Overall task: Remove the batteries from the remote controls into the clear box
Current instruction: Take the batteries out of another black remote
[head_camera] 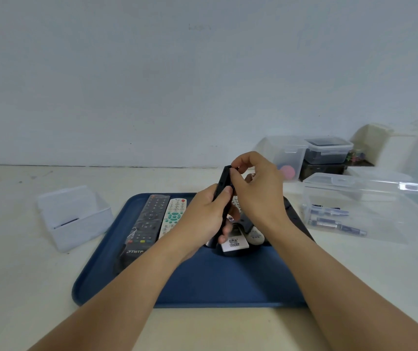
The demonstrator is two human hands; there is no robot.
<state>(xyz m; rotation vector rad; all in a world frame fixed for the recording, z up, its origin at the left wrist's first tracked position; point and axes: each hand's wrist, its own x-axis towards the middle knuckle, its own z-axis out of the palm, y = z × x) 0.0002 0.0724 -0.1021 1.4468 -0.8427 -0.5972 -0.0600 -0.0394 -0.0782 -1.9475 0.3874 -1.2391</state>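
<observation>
A pale table [12, 287] carries a blue tray [96, 274] between clear boxes [355, 206].

Both hands are raised over the middle of the blue tray [228, 279], the left hand [200, 219] and right hand [258, 188] holding a black remote [224, 183] upright between them, so they block the way across the tray's centre. Under them a cluster of remotes [238, 239] crowds the far right part of the tray, and a dark remote [144, 226] and a white remote [175, 216] lie side by side along its left part. The near half of the tray is bare. To the right, the clear box [355, 206] stands open on the surface [20, 274], with batteries [334, 221] on its floor; stacked containers [327, 153] stand behind it. A frosted box [73, 216] stands left of the tray, apart from it.
</observation>
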